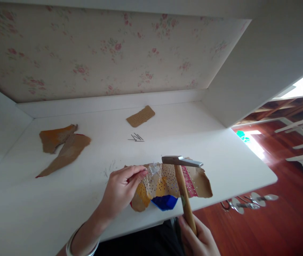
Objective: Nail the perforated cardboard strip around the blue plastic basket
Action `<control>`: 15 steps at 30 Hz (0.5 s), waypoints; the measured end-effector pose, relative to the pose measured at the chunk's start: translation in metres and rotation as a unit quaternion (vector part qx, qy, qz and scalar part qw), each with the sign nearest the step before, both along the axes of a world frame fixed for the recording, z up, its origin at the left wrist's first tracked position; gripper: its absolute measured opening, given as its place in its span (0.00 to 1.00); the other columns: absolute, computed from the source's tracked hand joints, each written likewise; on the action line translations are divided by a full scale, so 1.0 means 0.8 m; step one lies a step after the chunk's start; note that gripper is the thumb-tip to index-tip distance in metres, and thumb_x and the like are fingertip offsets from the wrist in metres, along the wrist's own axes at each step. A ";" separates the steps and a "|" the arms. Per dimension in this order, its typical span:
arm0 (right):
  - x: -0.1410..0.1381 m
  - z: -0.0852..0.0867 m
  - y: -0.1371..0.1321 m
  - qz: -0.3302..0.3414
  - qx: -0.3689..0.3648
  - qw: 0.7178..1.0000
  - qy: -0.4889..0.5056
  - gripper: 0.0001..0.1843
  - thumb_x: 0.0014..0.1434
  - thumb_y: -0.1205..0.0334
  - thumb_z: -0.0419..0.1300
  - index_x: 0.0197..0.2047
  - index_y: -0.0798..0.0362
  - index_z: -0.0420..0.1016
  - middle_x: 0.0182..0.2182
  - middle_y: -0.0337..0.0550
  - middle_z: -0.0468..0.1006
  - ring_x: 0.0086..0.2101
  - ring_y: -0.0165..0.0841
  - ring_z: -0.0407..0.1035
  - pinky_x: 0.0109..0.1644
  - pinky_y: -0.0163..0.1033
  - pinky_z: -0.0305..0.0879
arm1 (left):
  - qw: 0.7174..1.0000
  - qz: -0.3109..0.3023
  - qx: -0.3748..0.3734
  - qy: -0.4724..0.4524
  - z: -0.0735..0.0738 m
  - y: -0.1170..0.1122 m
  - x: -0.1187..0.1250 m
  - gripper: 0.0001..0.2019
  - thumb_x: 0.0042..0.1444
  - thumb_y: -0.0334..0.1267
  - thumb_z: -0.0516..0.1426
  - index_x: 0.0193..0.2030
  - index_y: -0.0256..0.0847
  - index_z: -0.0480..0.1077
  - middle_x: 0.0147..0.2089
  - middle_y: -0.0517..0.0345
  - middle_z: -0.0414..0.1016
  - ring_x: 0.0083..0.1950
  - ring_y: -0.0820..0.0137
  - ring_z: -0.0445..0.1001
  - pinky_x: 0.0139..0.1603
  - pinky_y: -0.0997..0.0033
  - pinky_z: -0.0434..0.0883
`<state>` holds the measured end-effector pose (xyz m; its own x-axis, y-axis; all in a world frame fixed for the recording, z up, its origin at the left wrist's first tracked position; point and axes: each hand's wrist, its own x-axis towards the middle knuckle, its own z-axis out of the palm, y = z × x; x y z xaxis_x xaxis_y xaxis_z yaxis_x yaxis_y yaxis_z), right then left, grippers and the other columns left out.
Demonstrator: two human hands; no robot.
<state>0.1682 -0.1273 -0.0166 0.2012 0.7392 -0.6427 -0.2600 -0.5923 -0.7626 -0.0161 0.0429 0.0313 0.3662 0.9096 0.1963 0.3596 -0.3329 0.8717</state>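
Note:
My left hand (121,192) is closed in a pinch at the left edge of a torn piece of cardboard (170,181) full of small holes, with yellow, blue and pink patches. What the fingertips pinch is too small to see. My right hand (198,240) grips the wooden handle of a hammer (182,177). The hammer's metal head hangs just above the cardboard's far edge. The cardboard lies near the front edge of the white table (221,156).
Several loose nails (136,137) lie mid-table. A small perforated cardboard strip (141,116) lies further back. Torn brown cardboard scraps (62,145) sit at the left. A flowered wall panel stands behind; wooden floor and white furniture show to the right.

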 end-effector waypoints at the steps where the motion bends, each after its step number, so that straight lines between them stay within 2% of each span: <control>1: -0.001 0.000 0.001 0.000 0.000 1.000 0.001 0.30 0.49 0.29 0.61 0.27 0.50 0.61 0.15 0.24 0.48 0.16 0.21 0.39 0.16 0.31 0.37 | 1.000 0.010 -0.014 -0.001 0.001 0.000 0.000 0.07 0.61 0.42 0.59 0.40 0.44 0.77 0.37 0.59 0.83 0.36 0.69 0.81 0.39 0.72 0.79; 4: -0.003 0.001 0.002 -0.006 0.004 1.000 0.000 0.30 0.49 0.30 0.61 0.27 0.50 0.61 0.15 0.24 0.48 0.16 0.21 0.39 0.16 0.31 0.37 | 0.999 0.021 -0.046 -0.007 0.003 0.001 -0.001 0.09 0.63 0.43 0.57 0.40 0.42 0.75 0.38 0.57 0.82 0.38 0.68 0.81 0.40 0.72 0.78; 10: -0.007 -0.003 0.001 -0.007 0.006 1.000 -0.016 0.30 0.50 0.30 0.61 0.27 0.50 0.62 0.16 0.25 0.49 0.17 0.22 0.40 0.17 0.31 0.38 | 0.995 -0.010 -0.094 -0.034 0.002 0.004 0.003 0.08 0.63 0.42 0.56 0.42 0.42 0.72 0.42 0.55 0.81 0.41 0.69 0.80 0.43 0.72 0.77; 15: -0.010 -0.008 -0.002 -0.022 0.025 0.999 -0.032 0.30 0.50 0.31 0.61 0.26 0.51 0.62 0.18 0.26 0.50 0.18 0.22 0.41 0.18 0.31 0.39 | 0.995 0.008 -0.090 -0.048 -0.003 0.003 0.004 0.07 0.63 0.42 0.56 0.43 0.42 0.71 0.44 0.53 0.80 0.44 0.67 0.80 0.47 0.68 0.77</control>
